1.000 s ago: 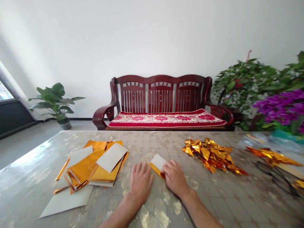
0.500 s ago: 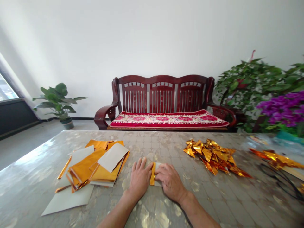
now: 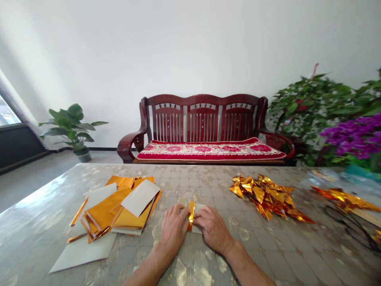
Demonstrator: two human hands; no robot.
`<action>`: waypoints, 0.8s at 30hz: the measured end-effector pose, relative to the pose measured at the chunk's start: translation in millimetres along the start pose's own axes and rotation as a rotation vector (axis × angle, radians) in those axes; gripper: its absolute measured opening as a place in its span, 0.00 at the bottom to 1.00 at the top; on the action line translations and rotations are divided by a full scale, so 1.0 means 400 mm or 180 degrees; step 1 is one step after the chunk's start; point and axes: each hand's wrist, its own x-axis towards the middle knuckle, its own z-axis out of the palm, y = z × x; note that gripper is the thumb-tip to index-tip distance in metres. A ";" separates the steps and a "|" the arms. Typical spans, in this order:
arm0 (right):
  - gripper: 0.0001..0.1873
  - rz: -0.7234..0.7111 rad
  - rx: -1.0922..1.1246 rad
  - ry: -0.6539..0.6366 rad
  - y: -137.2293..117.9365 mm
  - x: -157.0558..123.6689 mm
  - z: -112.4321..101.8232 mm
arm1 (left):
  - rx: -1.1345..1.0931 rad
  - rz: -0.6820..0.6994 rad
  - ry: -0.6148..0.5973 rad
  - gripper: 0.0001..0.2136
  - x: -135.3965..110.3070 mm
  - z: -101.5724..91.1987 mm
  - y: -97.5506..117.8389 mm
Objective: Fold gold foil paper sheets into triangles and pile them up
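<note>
A small sheet of gold foil paper (image 3: 191, 215) lies on the table between my hands. Its gold side shows as a shiny strip along the left, and pale backing shows to the right. My left hand (image 3: 174, 224) has its fingers curled in, with the thumb and fingertips at the left edge of the gold strip. From the other side, my right hand (image 3: 212, 227) presses bent fingers onto the pale part, covering much of it. Loose gold foil sheets (image 3: 104, 204) with white backs lie piled to the left. Folded gold foil pieces (image 3: 264, 194) are heaped to the right.
The table (image 3: 166, 262) has a clear patterned cover. At its right are a dark cable-like loop (image 3: 354, 226), more gold foil (image 3: 345, 198), plastic bags (image 3: 323, 176) and purple flowers (image 3: 357, 135). Behind stand a wooden bench (image 3: 202, 123) and a potted plant (image 3: 76, 127).
My left hand's fingers, stretched flat before, are now curled in at the paper. The gold strip now looks narrower and shinier. My right hand stays nearly in place.
</note>
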 end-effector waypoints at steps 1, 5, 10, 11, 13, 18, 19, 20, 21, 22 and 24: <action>0.16 0.0008 0.0005 -0.0004 0.000 0.000 0.000 | 0.0042 0.0013 -0.0015 0.11 -0.001 0.001 0.002; 0.16 0.0037 0.0061 -0.0010 0.000 0.001 -0.001 | 0.0092 -0.0014 -0.0071 0.10 0.005 0.005 0.001; 0.17 -0.0018 0.0175 -0.0031 0.004 0.001 0.000 | -0.0112 -0.0098 -0.0057 0.10 0.011 0.006 -0.006; 0.17 -0.0019 0.0191 -0.0026 0.004 0.000 -0.001 | -0.0141 -0.0104 -0.0055 0.10 0.011 0.006 -0.006; 0.17 -0.0007 0.0190 -0.0010 0.004 0.000 -0.002 | -0.0177 -0.0108 -0.0064 0.10 0.011 0.004 -0.006; 0.16 0.0023 0.0141 0.0031 0.006 -0.001 0.003 | -0.0234 -0.0126 -0.0064 0.10 0.011 0.000 -0.005; 0.16 0.0056 0.0127 0.0064 0.009 -0.001 0.006 | -0.0235 -0.0128 -0.0066 0.10 0.012 -0.001 -0.005; 0.16 0.0111 0.0106 0.0112 0.012 -0.002 0.010 | -0.0234 -0.0126 -0.0071 0.10 0.012 -0.001 -0.005; 0.16 0.0186 0.0076 0.0174 0.017 -0.002 0.015 | -0.0234 -0.0122 -0.0077 0.10 0.011 -0.002 -0.004; 0.16 0.0266 0.0044 0.0238 0.021 -0.003 0.019 | -0.0233 -0.0122 -0.0083 0.10 0.011 -0.002 -0.004; 0.17 0.0390 -0.0009 0.0335 0.029 -0.004 0.026 | -0.0228 -0.0131 -0.0097 0.10 0.010 -0.001 -0.004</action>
